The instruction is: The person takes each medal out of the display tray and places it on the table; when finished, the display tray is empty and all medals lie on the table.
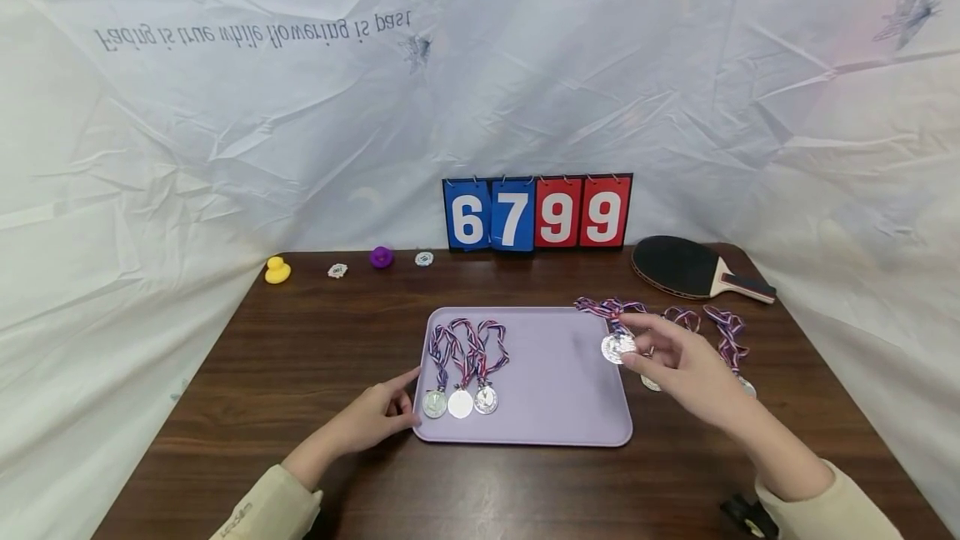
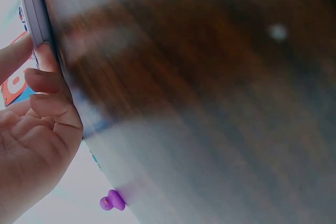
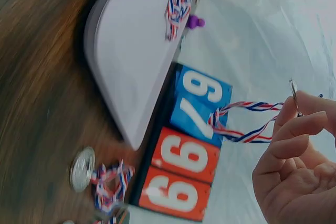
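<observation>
My right hand [image 1: 686, 369] pinches a silver medal [image 1: 617, 348] between thumb and fingertips, over the right side of a pale purple tray [image 1: 558, 373]. The medal's red, white and blue ribbon [image 3: 252, 107] dangles from it in the right wrist view. Three medals [image 1: 461, 403] lie side by side in the tray's left part, ribbons stretched toward the far rim. At the tray's left edge my left hand [image 1: 378, 415] grips the rim, thumb and finger on it in the left wrist view. More medals [image 1: 651, 383] lie on the table right of the tray, partly behind my right hand.
A flip scoreboard [image 1: 537, 213] reading 6799 stands against the white sheet at the back. A black table tennis bat [image 1: 675, 265] lies at the back right. Along the back left are a yellow duck [image 1: 277, 270], a purple toy [image 1: 381, 257] and two small chips [image 1: 337, 271].
</observation>
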`<act>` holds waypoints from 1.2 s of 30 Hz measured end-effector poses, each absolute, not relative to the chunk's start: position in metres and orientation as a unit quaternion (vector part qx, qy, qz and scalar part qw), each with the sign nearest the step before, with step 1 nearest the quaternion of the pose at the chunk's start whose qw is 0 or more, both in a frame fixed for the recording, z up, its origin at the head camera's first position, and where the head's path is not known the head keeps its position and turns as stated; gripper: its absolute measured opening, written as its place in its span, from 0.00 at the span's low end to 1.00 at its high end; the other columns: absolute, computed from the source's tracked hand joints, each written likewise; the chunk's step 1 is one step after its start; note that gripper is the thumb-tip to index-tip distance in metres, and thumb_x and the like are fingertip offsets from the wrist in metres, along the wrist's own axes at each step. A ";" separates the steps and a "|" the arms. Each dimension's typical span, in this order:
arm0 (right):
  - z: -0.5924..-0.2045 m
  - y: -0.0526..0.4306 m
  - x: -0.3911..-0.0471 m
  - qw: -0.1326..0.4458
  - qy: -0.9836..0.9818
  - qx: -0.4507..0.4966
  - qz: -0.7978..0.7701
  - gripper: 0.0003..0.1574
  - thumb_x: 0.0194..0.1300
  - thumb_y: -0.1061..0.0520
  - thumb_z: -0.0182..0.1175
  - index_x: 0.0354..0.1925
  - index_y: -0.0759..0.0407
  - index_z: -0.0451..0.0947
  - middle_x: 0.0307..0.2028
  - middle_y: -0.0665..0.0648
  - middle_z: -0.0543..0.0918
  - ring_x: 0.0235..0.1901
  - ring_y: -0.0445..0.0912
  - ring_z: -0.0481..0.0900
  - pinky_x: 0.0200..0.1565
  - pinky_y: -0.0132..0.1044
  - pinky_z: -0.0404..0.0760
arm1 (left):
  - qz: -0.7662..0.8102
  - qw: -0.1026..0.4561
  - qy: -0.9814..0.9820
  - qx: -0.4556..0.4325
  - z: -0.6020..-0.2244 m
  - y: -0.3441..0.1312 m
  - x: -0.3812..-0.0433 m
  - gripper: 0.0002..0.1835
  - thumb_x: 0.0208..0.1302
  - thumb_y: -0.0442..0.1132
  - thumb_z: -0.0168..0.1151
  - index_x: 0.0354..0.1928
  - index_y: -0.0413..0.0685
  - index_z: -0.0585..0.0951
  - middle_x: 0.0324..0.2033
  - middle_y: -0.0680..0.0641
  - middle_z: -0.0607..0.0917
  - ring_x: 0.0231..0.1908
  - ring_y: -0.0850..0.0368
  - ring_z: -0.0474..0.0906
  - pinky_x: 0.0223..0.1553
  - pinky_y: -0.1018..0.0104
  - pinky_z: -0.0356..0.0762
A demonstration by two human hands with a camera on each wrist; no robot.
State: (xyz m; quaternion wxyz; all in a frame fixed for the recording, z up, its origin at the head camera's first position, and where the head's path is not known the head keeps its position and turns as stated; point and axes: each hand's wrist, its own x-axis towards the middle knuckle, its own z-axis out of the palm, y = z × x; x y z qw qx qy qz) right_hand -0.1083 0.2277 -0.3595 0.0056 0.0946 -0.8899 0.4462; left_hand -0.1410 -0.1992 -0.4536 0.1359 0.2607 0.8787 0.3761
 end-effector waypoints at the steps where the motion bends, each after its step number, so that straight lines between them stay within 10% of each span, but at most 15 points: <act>1: -0.358 0.231 -0.106 0.013 -0.888 0.098 0.449 0.30 0.54 0.46 0.63 0.55 0.43 0.69 0.31 0.52 0.77 0.19 0.45 0.71 0.18 0.34 0.69 | 0.375 0.135 0.879 0.260 -0.453 -0.199 -0.141 0.36 0.55 0.38 0.63 0.63 0.35 0.60 0.22 0.54 0.75 0.20 0.64 0.69 0.23 0.71 0.68; 21: -0.362 0.330 -0.074 0.087 -0.891 0.042 0.443 0.33 0.59 0.62 0.58 0.62 0.55 0.62 0.34 0.51 0.80 0.31 0.38 0.77 0.26 0.31 0.71 | 0.375 0.134 0.878 0.267 -0.450 -0.195 -0.138 0.36 0.55 0.36 0.62 0.63 0.34 0.59 0.22 0.54 0.75 0.20 0.63 0.69 0.23 0.71 0.68; 36: -0.386 0.398 -0.085 0.101 -0.931 -0.030 0.348 0.35 0.58 0.52 0.60 0.63 0.50 0.62 0.29 0.41 0.81 0.31 0.25 0.69 0.26 0.26 0.66 | 0.375 0.139 0.877 0.266 -0.450 -0.195 -0.139 0.36 0.55 0.36 0.62 0.63 0.34 0.59 0.22 0.54 0.75 0.20 0.63 0.69 0.23 0.71 0.68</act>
